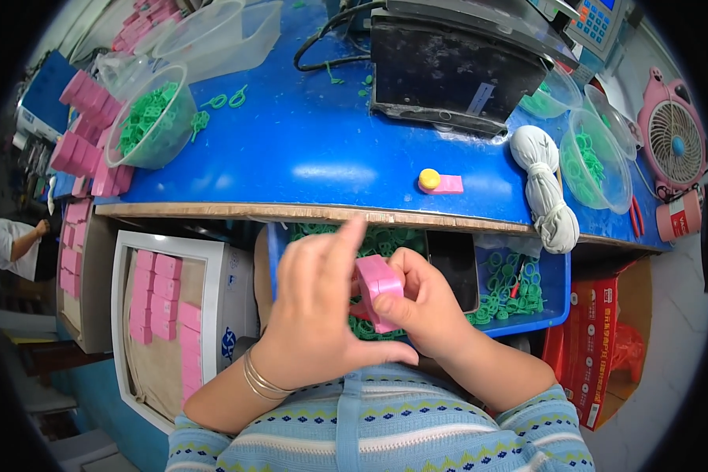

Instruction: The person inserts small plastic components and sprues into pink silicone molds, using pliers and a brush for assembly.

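Observation:
My right hand (426, 303) grips a small pink plastic block (379, 285) with a seam along its side, thumb on the near face. Left of it, my left hand (311, 295) is spread, thumb stretched out toward me and fingers pointing up; it looks apart from the block, though some fingers are motion-blurred. Beneath both hands a blue tray (562, 309) holds many green plastic ring-shaped pieces (492, 303) and a dark flat rectangular object (451, 263). On the blue table (291, 177) ahead lies a pink piece with a yellow round top (440, 182).
A tub of green pieces (153, 118) stands beside stacked pink blocks (90, 110) at left. A white-framed box (122, 315) holds more pink blocks. A black machine (456, 71), a white cloth bundle (543, 189), another tub (594, 169) and a pink fan (672, 138) stand right.

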`<state>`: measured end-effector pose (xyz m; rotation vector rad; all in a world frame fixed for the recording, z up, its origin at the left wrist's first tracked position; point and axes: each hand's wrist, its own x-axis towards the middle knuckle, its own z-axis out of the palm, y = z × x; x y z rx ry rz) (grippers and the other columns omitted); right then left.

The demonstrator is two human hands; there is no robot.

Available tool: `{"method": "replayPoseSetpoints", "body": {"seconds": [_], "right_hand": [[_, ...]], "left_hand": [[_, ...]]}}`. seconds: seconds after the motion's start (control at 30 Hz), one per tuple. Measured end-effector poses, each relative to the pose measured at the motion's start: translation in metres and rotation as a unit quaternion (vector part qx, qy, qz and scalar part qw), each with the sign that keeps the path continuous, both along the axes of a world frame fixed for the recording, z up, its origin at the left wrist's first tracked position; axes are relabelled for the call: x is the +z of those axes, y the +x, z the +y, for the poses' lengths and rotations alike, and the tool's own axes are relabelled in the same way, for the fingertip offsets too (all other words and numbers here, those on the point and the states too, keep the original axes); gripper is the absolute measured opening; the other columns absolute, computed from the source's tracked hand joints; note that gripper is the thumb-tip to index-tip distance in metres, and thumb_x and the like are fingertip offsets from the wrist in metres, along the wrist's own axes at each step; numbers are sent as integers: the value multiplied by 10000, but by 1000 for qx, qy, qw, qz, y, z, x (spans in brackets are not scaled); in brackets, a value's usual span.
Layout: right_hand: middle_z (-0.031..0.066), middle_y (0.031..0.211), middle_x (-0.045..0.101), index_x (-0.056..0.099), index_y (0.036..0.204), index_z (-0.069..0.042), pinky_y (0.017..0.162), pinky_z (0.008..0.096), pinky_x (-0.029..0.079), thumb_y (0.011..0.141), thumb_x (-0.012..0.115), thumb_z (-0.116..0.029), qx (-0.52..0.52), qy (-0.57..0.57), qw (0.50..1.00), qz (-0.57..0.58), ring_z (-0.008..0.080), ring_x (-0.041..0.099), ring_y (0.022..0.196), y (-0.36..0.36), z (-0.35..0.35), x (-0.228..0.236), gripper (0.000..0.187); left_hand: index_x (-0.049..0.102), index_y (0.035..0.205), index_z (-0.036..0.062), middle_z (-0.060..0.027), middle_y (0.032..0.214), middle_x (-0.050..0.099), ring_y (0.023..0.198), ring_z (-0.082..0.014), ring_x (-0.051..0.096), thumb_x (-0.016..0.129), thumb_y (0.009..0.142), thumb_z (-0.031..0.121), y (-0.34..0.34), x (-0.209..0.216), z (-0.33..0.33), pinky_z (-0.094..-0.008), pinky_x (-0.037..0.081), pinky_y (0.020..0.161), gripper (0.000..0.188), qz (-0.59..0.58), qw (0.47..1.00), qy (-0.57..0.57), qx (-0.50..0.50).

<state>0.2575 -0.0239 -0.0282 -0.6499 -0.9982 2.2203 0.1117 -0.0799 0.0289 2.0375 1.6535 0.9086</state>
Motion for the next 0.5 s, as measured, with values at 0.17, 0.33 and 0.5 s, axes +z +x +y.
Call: {"method": "replayPoseSetpoints", "body": {"seconds": [0.17,0.33,0.5], "right_hand": [[48,858,521,349,657,-90,648,254,478,827,675,-158,-30,59,998,-3,92,525,767,-3,-5,-3,374],[103,992,540,484,677,-36,748,295,428,896,577,-212,-71,159,984,-26,132,515,868,-6,-8,3,296],[139,1048,533,593,943,10,828,337,404,952,433,-260,-102,299,946,-75,230,512,943,-5,-6,3,314]], "left_hand": [[114,1375,-45,-80,815,497,700,-154,483,893,442,449,0,-22,-2,-268,401,603,1313,-272,955,-36,-115],[36,1384,-26,-71,787,499,633,-105,447,896,486,398,0,-25,-4,-224,378,584,1314,-263,958,-53,-103],[43,1362,-28,-82,799,509,624,-87,438,674,679,108,-4,-35,-2,-222,368,575,940,-280,955,-13,-99]]}}
